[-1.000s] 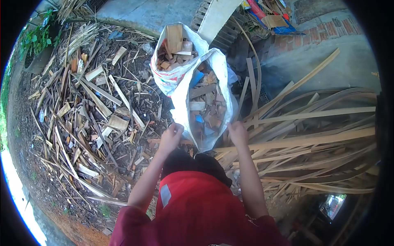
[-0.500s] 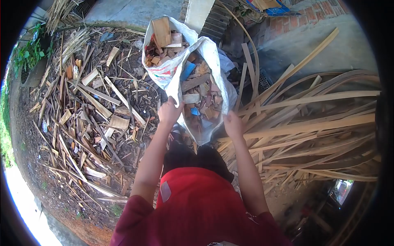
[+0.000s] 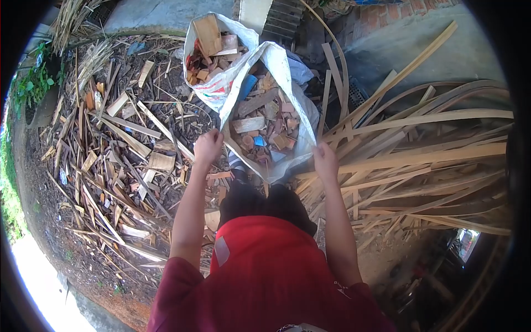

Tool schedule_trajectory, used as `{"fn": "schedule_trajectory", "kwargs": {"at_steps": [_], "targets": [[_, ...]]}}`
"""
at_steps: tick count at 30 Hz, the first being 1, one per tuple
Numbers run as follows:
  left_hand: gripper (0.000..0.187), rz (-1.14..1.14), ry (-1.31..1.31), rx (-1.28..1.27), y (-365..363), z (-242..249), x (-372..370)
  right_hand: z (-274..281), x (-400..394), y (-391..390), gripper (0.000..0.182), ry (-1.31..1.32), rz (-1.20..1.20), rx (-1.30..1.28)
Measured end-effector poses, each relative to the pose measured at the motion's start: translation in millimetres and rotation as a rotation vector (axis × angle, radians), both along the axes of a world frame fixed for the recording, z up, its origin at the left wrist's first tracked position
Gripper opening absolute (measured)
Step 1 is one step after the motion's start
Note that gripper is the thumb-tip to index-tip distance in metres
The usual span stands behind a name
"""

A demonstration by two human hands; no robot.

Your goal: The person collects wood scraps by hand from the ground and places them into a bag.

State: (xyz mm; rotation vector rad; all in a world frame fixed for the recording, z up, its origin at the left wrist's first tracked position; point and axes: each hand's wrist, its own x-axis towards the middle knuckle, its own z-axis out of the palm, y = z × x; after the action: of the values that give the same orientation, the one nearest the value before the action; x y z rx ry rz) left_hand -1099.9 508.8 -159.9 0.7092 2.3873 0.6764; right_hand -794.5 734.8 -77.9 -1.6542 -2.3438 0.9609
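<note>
A white woven sack (image 3: 279,62) stands with its mouth wide, in front of my feet. Wood offcuts (image 3: 260,105) and a few blue scraps lie inside it. My left hand (image 3: 209,146) is closed on the left side of the sack's rim. On the opposite side, my right hand (image 3: 326,161) pinches the rim, pulling it taut. Touching this sack at its far left is a second white sack (image 3: 217,95) with red print, filled with wood blocks; a large flat block (image 3: 208,34) sticks up from it.
Scattered wood scraps and sticks (image 3: 133,138) cover the ground on the left. Long bent wood strips (image 3: 420,160) are heaped on the right, beside a concrete wall (image 3: 426,55). A green plant (image 3: 36,83) grows at the far left.
My hands have moved apart, the left one going left and the right one slightly right. The near sack's mouth is stretched wider between them.
</note>
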Motion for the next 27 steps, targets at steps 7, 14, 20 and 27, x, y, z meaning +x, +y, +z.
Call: {"fn": "schedule_trajectory", "kwargs": {"at_steps": [7, 14, 20, 27], "targets": [[0.035, -0.032, 0.039, -0.091, -13.3, -4.3, -25.6, 5.9, 6.4, 9.3, 0.024, -0.043, -0.032, -0.019], [0.035, 0.018, 0.046, -0.118, -28.7, -6.2, -50.1, 10.3, 35.3, 35.1, 0.028, -0.11, -0.112, 0.006], [0.036, 0.077, -0.032, -0.162, -29.6, -15.2, -61.3, 3.2, 31.5, 47.2, 0.028, -0.13, -0.124, -0.017], [0.037, -0.036, -0.049, -0.194, -3.4, -6.4, -48.7, 5.4, -12.4, 39.1, 0.045, -0.227, 0.186, 0.22]]}}
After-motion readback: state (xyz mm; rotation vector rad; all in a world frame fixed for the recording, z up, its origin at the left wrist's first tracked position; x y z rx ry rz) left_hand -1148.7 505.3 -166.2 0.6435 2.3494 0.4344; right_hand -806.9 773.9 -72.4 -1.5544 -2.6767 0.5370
